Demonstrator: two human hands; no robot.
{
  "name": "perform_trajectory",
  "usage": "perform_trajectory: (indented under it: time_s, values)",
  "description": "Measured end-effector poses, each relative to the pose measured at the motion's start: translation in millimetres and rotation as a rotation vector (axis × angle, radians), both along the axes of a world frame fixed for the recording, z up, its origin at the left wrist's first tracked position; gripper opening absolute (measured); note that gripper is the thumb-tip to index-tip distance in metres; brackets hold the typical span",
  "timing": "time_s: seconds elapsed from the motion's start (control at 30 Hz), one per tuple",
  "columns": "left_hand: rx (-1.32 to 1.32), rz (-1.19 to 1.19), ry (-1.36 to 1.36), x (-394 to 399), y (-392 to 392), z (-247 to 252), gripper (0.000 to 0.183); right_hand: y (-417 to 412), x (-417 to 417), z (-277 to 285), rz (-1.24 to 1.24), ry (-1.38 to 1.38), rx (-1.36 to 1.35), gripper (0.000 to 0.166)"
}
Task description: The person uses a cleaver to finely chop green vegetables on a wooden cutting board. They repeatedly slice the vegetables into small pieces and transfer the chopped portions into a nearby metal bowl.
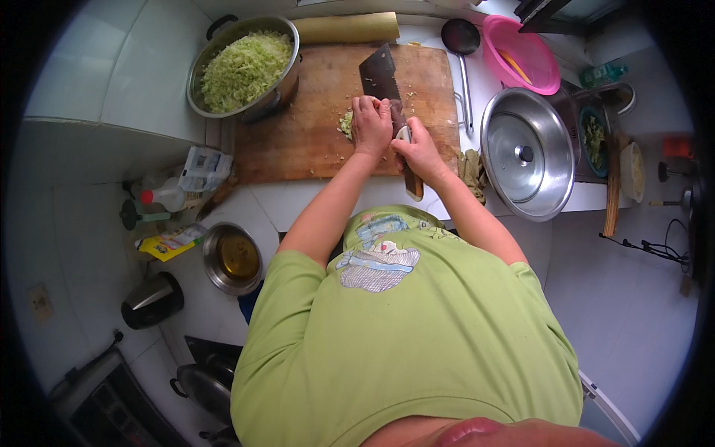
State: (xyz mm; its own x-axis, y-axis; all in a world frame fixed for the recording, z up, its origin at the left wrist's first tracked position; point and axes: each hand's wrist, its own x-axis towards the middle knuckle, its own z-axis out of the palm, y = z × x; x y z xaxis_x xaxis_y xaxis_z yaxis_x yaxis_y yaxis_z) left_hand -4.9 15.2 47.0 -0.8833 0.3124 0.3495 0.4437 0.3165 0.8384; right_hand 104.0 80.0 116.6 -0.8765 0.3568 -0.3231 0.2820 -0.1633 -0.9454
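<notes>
A broad dark knife with a notched edge [380, 75] lies over the wooden cutting board [313, 151], its blade pointing away from me. My right hand [420, 150] is closed around its brown and white handle, whose end sticks out below the hand. Beside the lower part of the blade is my left hand [371, 124], fingers bent and close together. Whether it grips anything is hidden. A small heap of chopped pale green vegetable [346, 124] shows at the left hand's outer side, and crumbs are scattered over the board.
A steel pot [195, 92] full of chopped vegetable stands at the board's far left corner. A ladle [467, 89], a pink basin [528, 61] and a large steel lid [503, 162] are at right. A metal bowl with yellowish liquid [240, 257] is at left. Behind the board lies a pale cylinder [346, 28].
</notes>
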Motion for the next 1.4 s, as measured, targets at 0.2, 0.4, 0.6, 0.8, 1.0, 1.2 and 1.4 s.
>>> perform_trajectory:
  time_s: [0.2,0.4,0.6,0.8,1.0,1.2,1.4]
  values:
    - [-0.274,0.111,0.235,-21.0,-20.9,-19.3,0.015,3.2,4.8,20.1,-0.031,0.027,-0.168,0.026]
    - [-0.134,0.083,0.131,-35.9,-41.6,-23.8,0.02,18.3,11.4,24.7,-0.019,-0.035,-0.033,0.026]
    - [-0.351,-0.361,0.681,-14.8,-35.9,5.8,0.057,11.8,20.8,12.0,0.055,-0.064,-0.07,0.023]
    - [-0.675,-0.245,0.497,-30.0,-50.3,-34.2,0.055,15.8,38.3,32.3,0.095,-0.068,-0.115,0.023]
    - [-0.252,-0.145,0.171,-38.7,-75.4,-37.1,0.034,26.3,53.3,23.4,0.211,0.062,1.056,0.024]
    - [0.212,0.147,-0.085,-18.5,-89.5,21.4,0.011,14.9,64.7,23.6,0.378,-0.012,1.6,0.018]
    - [-0.046,-0.338,0.12,-4.3,-59.3,59.7,0.03,4.0,62.3,34.5,0.497,0.03,1.651,0.012]
